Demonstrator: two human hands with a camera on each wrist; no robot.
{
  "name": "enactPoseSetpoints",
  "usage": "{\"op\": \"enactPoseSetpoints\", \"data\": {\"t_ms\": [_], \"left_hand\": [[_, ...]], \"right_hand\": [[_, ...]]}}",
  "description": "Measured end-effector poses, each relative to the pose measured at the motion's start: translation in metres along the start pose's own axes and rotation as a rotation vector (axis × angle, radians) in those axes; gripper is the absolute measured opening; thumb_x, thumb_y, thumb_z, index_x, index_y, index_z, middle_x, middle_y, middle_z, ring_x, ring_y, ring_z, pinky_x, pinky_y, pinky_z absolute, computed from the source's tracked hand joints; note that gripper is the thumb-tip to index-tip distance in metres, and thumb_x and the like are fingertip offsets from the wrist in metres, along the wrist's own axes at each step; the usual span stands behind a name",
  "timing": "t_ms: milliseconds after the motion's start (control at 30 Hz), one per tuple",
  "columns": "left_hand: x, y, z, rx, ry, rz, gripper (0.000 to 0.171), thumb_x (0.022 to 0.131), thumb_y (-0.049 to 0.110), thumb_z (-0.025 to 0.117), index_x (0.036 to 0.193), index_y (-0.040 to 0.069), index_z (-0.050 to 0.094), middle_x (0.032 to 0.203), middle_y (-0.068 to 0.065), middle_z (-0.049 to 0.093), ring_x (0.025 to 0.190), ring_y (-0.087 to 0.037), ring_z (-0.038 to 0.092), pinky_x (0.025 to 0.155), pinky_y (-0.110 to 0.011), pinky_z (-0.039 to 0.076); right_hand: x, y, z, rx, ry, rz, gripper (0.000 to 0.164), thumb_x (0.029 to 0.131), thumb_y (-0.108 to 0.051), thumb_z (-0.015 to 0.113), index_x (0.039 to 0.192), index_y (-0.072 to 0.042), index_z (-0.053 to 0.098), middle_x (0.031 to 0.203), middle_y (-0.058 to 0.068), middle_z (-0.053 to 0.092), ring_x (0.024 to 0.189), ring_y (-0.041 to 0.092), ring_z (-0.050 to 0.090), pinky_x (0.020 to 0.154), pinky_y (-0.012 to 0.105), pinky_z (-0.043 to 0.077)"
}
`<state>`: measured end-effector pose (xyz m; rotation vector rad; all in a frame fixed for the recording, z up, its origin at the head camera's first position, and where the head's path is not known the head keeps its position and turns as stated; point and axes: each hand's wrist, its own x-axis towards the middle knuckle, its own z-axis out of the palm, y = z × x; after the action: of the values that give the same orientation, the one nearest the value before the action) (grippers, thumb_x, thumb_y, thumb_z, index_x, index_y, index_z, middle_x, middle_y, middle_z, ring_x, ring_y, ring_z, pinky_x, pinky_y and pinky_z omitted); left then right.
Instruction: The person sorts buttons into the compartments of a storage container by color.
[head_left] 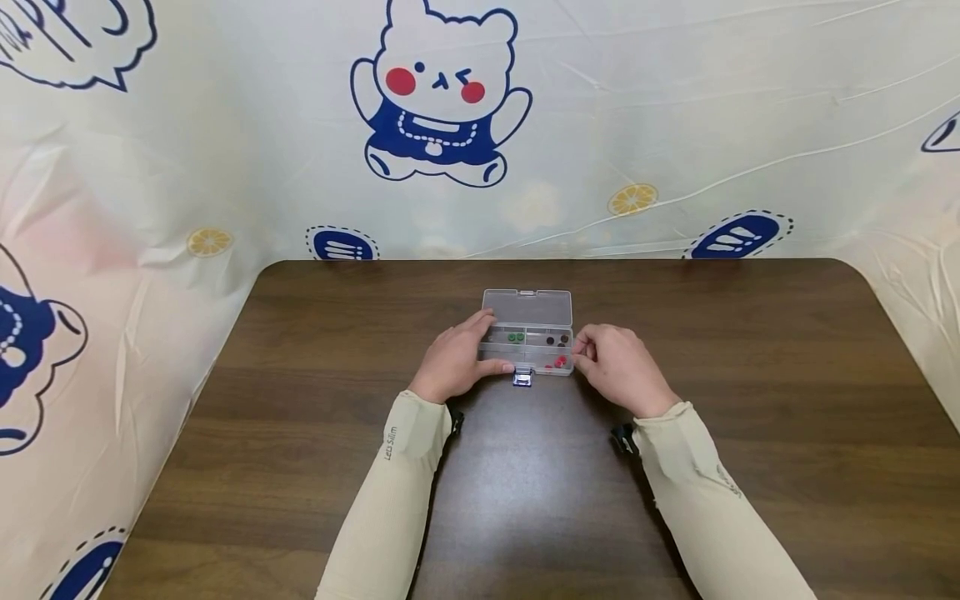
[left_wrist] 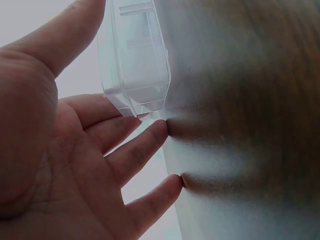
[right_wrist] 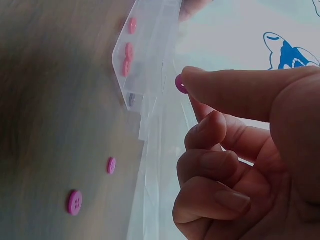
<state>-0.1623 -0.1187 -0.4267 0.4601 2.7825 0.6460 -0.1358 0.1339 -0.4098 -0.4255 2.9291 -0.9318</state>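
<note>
A clear plastic compartment box (head_left: 542, 354) lies on the table, its lid (head_left: 528, 308) swung up at the back. Its left end sits between the thumb and fingers of my left hand (head_left: 453, 360), which steadies it; the left wrist view shows that end of the box (left_wrist: 142, 70) close up. Inside are green buttons (head_left: 515, 337), dark buttons (head_left: 551, 341) and red buttons (head_left: 560, 361) in separate compartments. At the right end, my right hand (head_left: 622, 367) pinches a magenta button (right_wrist: 179, 85) between thumb and index finger, just outside the box wall.
Two more magenta buttons, a larger button (right_wrist: 75, 202) and a smaller one (right_wrist: 111, 165), lie on the table near my right hand. The box's front latch (head_left: 522, 378) hangs down. A patterned curtain (head_left: 577, 150) rises behind the brown table (head_left: 337, 333).
</note>
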Motion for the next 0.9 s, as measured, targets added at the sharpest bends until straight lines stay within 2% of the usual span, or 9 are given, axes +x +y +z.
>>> {"op": "enactPoseSetpoints", "data": {"t_ms": [267,567,900], "left_hand": [[0.0,0.0,0.001,-0.009,0.007,0.004,0.086,0.088,0.05,0.074,0.153,0.005,0.041,0.161,-0.009,0.034,0.143,-0.03,0.04,0.119,-0.049,0.029],[0.0,0.0,0.0,-0.003,0.01,0.008,0.085,0.088,0.05,0.075,0.152,0.005,0.041,0.161,-0.009,0.035,0.143,-0.031,0.041,0.118,-0.049,0.029],[0.0,0.0,0.0,-0.002,0.011,0.014,0.085,0.088,0.048,0.075,0.152,0.004,0.041,0.16,-0.01,0.035,0.142,-0.032,0.042,0.118,-0.049,0.03]], "right_hand": [[0.005,-0.007,0.005,0.028,0.005,0.006,0.011,0.09,-0.008,0.072,0.081,-0.01,0.066,0.066,-0.001,0.053,0.057,0.015,0.047,0.055,0.03,0.039],[0.011,-0.016,0.013,0.062,0.022,-0.002,0.009,0.089,-0.007,0.072,0.082,-0.01,0.067,0.067,-0.001,0.054,0.061,0.016,0.05,0.059,0.031,0.042],[0.015,-0.026,0.019,0.069,-0.001,0.012,0.007,0.089,-0.008,0.072,0.084,-0.009,0.068,0.068,-0.001,0.053,0.063,0.016,0.051,0.06,0.03,0.042]]}}
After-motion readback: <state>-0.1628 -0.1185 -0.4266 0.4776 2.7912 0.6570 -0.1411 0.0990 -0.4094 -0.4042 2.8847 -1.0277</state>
